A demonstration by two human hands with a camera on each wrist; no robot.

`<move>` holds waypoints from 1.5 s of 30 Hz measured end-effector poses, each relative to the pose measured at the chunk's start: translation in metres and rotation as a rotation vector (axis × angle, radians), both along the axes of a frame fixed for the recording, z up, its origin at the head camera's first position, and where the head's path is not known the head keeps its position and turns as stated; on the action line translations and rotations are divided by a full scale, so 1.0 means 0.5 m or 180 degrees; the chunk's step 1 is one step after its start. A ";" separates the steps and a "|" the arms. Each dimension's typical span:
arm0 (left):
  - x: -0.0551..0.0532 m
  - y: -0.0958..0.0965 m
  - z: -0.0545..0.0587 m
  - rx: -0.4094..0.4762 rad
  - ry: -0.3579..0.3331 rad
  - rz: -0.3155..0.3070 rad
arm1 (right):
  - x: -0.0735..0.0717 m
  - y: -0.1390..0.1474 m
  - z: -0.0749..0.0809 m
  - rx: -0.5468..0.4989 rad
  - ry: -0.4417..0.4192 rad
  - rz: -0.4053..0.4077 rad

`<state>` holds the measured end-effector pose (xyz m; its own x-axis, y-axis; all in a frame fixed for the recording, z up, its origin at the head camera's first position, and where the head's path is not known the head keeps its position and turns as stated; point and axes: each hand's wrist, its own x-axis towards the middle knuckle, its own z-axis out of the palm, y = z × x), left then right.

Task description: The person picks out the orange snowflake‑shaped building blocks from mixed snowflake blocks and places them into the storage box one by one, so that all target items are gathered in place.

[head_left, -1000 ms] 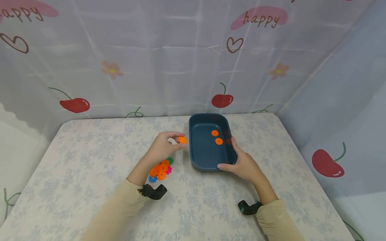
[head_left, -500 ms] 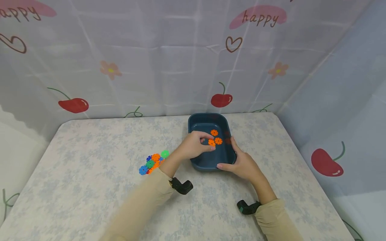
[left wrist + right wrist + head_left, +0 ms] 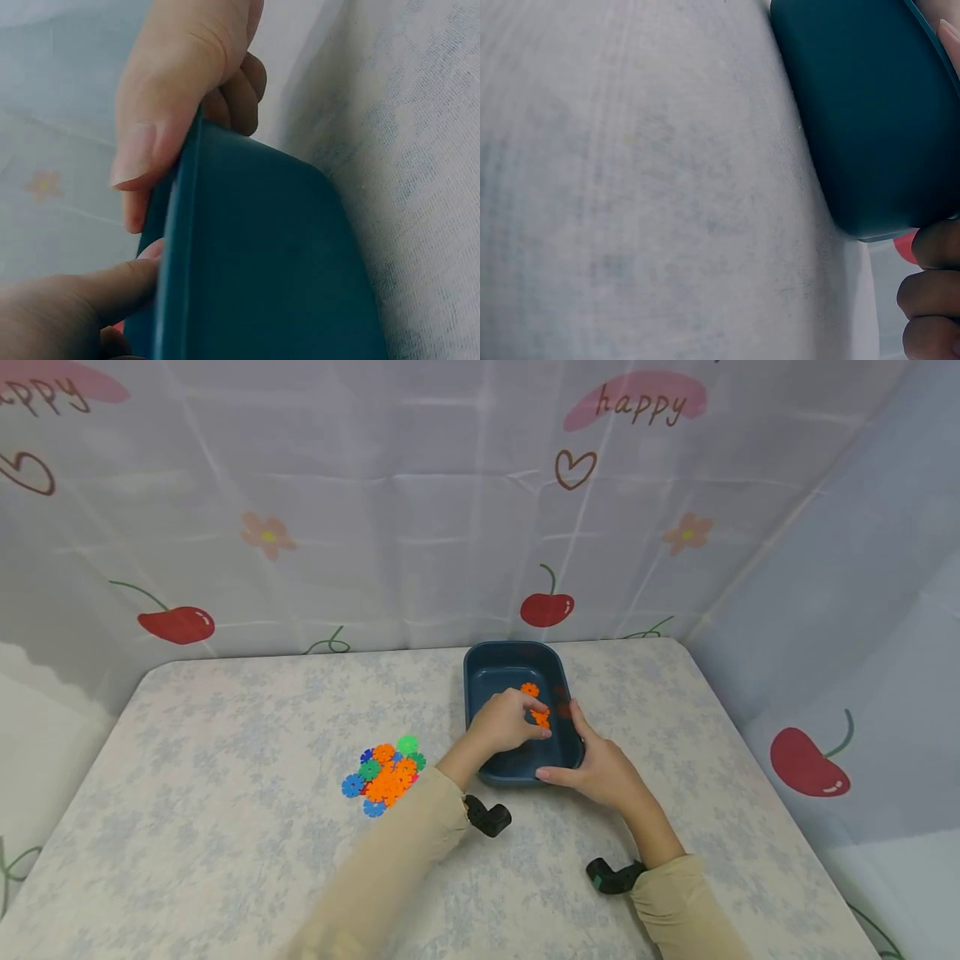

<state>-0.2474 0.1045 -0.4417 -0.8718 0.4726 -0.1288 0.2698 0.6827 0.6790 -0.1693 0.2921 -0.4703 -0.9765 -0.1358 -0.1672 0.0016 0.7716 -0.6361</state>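
Note:
My left hand reaches over the left rim of a dark blue plastic box. Its thumb and fingers pinch an orange snowflake disc, low inside the box. That disc overlaps another orange one there, mostly covered by the hand. A further orange disc lies on the box floor just beyond. My right hand grips the near right corner of the box, thumb over the rim and fingers around the outside. In the left wrist view the box wall hides most of the left fingertips.
A pile of snowflake discs, mostly orange with blue, green and pink ones, lies left of the box on the patterned table. Behind the table's far edge hangs a printed curtain. Each wrist wears a black camera.
My left hand has carried an orange disc rightward from beside the box to inside it, lowering it near the others. The pile shows more fully. My right hand keeps its grip.

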 end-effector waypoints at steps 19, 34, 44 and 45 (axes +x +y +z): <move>-0.008 0.021 -0.049 -0.0313 -0.0180 0.0076 | -0.001 -0.003 0.002 -0.0064 0.0022 0.0012; -0.010 0.021 -0.042 -0.0574 0.0075 -0.0114 | -0.004 -0.003 0.000 -0.0040 0.0037 0.0012; 0.021 -0.061 0.052 0.0514 -0.0024 -0.0554 | -0.002 -0.001 0.000 0.0039 0.0023 0.0006; 0.028 -0.077 0.063 0.0599 -0.0043 -0.0563 | -0.002 -0.001 0.001 0.0030 0.0019 -0.0002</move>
<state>-0.2334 0.0658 -0.4101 -0.7724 0.6342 -0.0352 0.3637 0.4870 0.7941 -0.1703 0.2916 -0.4701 -0.9776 -0.1337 -0.1625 -0.0018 0.7776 -0.6287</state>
